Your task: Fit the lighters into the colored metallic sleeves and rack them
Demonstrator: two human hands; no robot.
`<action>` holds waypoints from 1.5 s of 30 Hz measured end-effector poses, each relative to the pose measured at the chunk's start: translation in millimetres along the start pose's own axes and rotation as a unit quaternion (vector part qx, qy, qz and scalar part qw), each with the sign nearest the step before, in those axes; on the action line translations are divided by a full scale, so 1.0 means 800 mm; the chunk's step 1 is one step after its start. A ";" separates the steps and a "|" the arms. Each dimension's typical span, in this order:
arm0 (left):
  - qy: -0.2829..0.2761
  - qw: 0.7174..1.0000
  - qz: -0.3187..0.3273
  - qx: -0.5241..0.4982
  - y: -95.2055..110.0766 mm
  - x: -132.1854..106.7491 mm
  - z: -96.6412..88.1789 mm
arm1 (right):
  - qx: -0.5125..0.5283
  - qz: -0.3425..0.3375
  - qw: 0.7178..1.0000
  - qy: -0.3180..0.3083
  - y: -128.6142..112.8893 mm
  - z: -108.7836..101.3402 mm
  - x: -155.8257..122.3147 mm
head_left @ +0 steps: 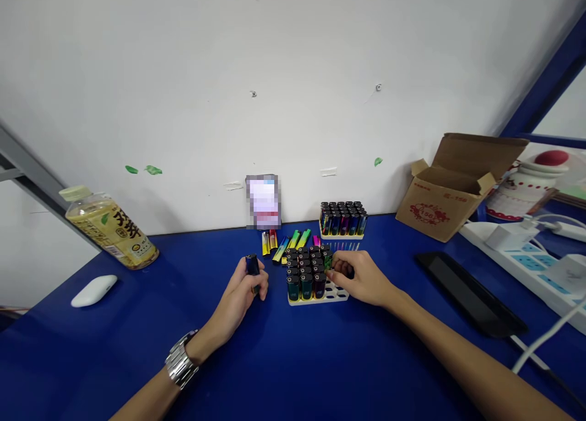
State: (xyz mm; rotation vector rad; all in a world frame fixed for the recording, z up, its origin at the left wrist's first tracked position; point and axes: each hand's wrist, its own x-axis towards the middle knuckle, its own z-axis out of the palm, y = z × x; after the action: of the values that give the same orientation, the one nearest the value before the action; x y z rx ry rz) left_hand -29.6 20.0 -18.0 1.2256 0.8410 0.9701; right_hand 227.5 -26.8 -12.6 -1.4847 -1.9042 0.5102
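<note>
A white tray (336, 296) stands on the blue table, its left and rear holes filled with upright colourful lighters (306, 273). My right hand (361, 277) rests at the tray's right side, fingers pinched on a green lighter (328, 260) standing in the tray. My left hand (242, 290), with a metal watch on the wrist, is closed round a dark blue lighter (252, 266) just left of the tray. Several loose lighters (286, 245) lie behind the tray.
A second tray full of lighters (343, 219) stands by the wall. A tea bottle (108, 227) and white mouse (94, 290) are at the left. A cardboard box (451, 189), dark flat device (467, 291) and power strip (526, 262) are at the right.
</note>
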 end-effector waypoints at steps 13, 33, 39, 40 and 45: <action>0.022 0.988 0.033 0.147 0.002 -0.006 -0.001 | 0.008 -0.005 1.000 -0.008 0.005 0.002 0.002; 0.041 0.980 0.034 0.193 0.005 -0.010 0.005 | 0.007 -0.007 1.000 -0.010 0.002 0.000 0.001; 0.043 0.979 0.032 0.196 0.006 -0.010 0.006 | 0.006 -0.005 1.000 -0.009 0.002 0.001 0.001; 0.044 0.979 0.032 0.197 0.006 -0.010 0.006 | 0.005 -0.005 1.000 -0.009 0.002 0.002 0.001; 0.046 0.979 0.032 0.198 0.008 -0.009 0.008 | 0.008 -0.004 1.000 -0.013 0.002 0.001 0.001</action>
State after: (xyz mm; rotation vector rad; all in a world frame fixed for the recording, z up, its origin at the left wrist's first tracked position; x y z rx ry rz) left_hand -27.4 11.2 -10.4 1.5634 1.1097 0.9436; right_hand 228.2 -25.8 -14.0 -1.4654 -1.9211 0.5410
